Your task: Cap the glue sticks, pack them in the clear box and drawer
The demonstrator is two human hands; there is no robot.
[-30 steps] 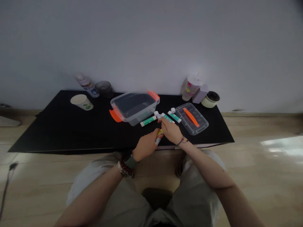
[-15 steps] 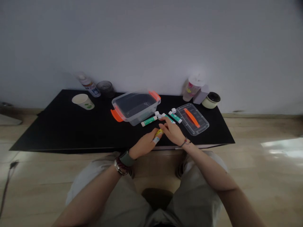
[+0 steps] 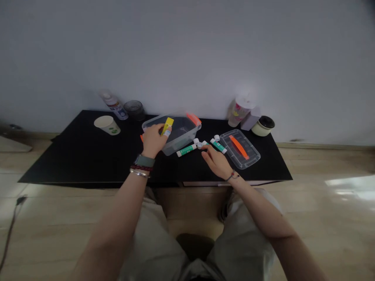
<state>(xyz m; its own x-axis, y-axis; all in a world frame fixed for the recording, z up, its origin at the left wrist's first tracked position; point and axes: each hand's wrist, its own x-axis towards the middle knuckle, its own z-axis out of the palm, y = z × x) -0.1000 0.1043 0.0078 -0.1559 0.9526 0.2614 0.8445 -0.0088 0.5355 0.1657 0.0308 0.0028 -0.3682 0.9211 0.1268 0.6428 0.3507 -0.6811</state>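
A seated person raises a left hand (image 3: 154,139) over a clear plastic storage box (image 3: 183,134), its fingers closed around one yellow glue stick (image 3: 167,126). A white end of the stick shows just below the fingertips. The stick appears against the box's interior, though how far above the box it is cannot be told.

The right hand (image 3: 215,162) lies low on the black-covered table (image 3: 73,164), its fingers (image 3: 206,154) spread and lightly curved, visibly holding nothing. Its fingertips reach a partly hidden green-marked stick (image 3: 206,143), one of three on the table. The other two, a green-and-white stick (image 3: 186,150) and a green-and-white stick (image 3: 218,146), lie nearby, with three small white caps (image 3: 196,141) among them.

At right sits one clear lid with an orange handle (image 3: 239,147). Along the wall stand a paper cup (image 3: 107,125), a spray bottle (image 3: 113,105), a dark jar (image 3: 134,110), a lidded plastic cup (image 3: 240,111), a lilac box (image 3: 251,119) and a cream pot (image 3: 263,126).
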